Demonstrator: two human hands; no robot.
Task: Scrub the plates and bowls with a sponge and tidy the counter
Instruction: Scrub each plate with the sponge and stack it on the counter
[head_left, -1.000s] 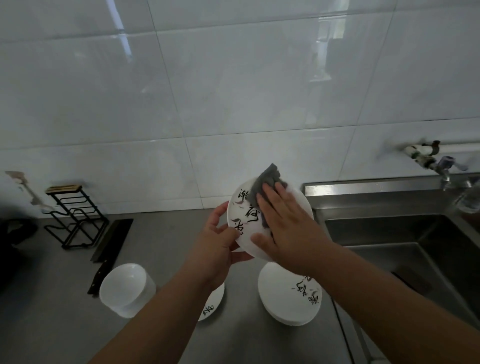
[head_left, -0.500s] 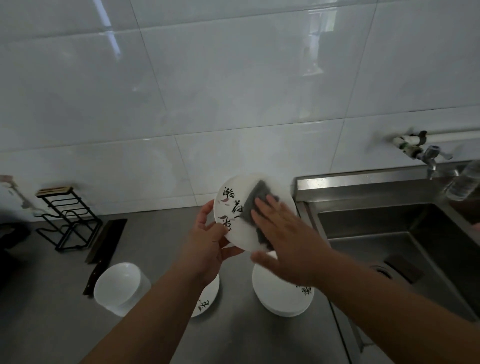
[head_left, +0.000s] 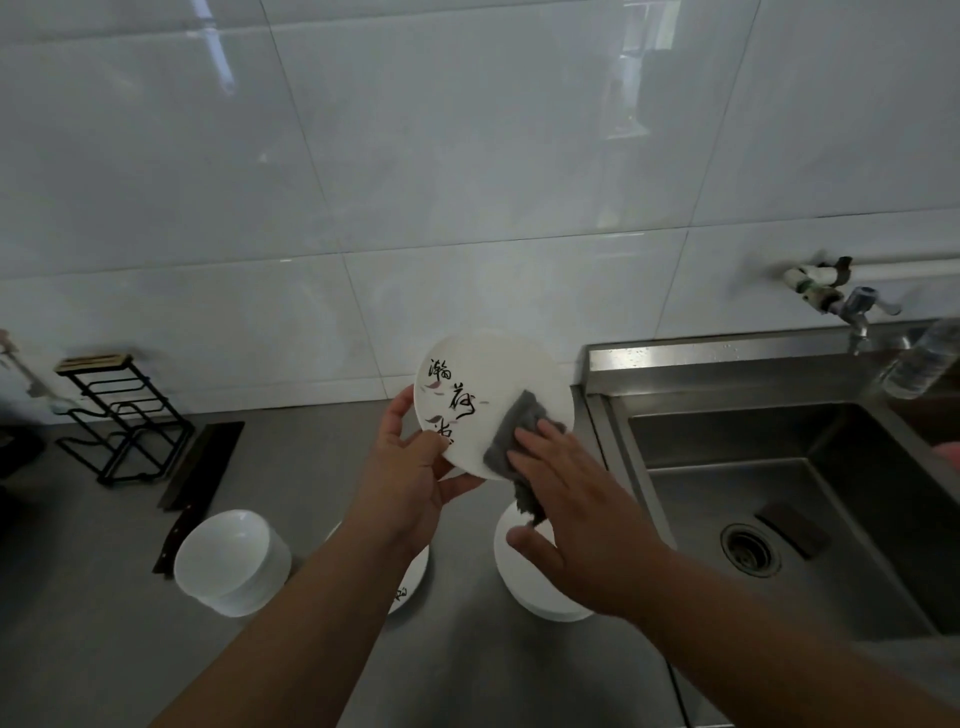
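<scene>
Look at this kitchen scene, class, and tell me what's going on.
A person is scrubbing a dish. The left hand grips a white plate with black lettering, tilted above the steel counter, while the right hand presses a grey sponge against its face. A white bowl and more plates sit on the counter below, beside the sink.

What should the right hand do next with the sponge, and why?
Probably sweep the sponge up across the plate: the right hand presses it at the lower right rim, the left hand grips the tilted plate, and the lettered upper face lies uncovered.
</scene>
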